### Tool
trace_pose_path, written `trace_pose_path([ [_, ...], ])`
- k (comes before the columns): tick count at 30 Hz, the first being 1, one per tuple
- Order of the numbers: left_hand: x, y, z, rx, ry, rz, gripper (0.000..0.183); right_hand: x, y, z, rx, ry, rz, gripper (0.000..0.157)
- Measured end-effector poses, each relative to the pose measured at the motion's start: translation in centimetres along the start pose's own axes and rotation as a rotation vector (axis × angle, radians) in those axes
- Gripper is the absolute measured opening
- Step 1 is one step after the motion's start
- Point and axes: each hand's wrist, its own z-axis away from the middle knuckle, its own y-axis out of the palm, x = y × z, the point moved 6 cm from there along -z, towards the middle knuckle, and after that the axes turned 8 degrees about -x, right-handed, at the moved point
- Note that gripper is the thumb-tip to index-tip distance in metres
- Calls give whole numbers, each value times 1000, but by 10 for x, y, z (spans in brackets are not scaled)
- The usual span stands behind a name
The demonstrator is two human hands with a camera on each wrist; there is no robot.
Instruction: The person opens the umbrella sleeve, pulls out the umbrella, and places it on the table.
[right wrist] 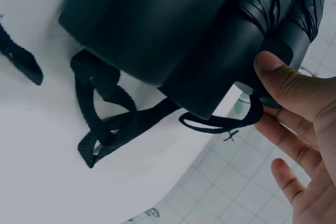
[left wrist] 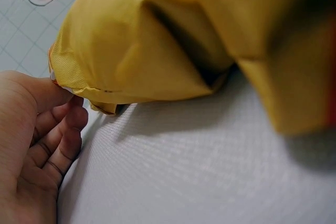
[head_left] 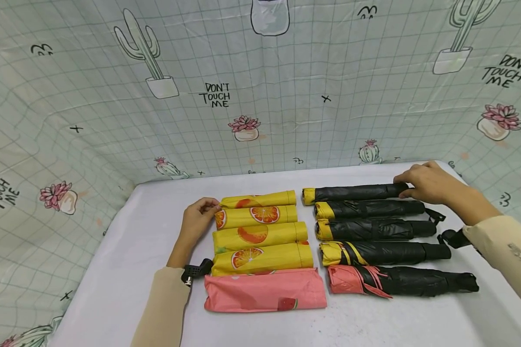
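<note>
At the far end of the left row in the head view, my left hand (head_left: pixel 199 217) pinches the left end of the farthest yellow fruit-print umbrella sleeve (head_left: pixel 267 199). Thumb and fingers meet at the corner of its fabric in the left wrist view, the other fingers loosely curled below. Across the table, my right hand (head_left: pixel 430 183) holds the right end of the farthest black folded umbrella (head_left: pixel 351 193), which has a yellow edge on its left end. The right wrist view shows the thumb on top of the black handle, fingers underneath, and a thin wrist strap (right wrist: pixel 226 128) hanging beside them.
Nearer on the left lie several more yellow sleeves (head_left: pixel 262 234) and a pink sleeve (head_left: pixel 260 291). To their right, several black umbrellas with yellow edges (head_left: pixel 373 229) and one with pink edges (head_left: pixel 417 282) lie alongside. A printed cloth (head_left: pixel 286 120) hangs behind the white table (head_left: pixel 113 289).
</note>
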Motion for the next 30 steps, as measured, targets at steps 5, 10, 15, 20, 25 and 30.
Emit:
trace_pose_path([
  [5,-2,2,0,4,-7,8,14,-5,1,5,-4,7,5,37],
  [10,-1,3,0,4,-7,8,14,-11,1,11,-14,9,22,38],
  [15,0,4,0,7,-5,5,14,-15,1,17,-7,13,29,37],
  [20,0,4,1,15,-9,3,14,-20,4,22,11,33,23,37],
  [25,-1,4,1,13,-10,-2,14,-22,10,22,22,50,31,36],
  [30,0,6,6,23,-24,-6,17,-22,20,25,81,107,20,36],
])
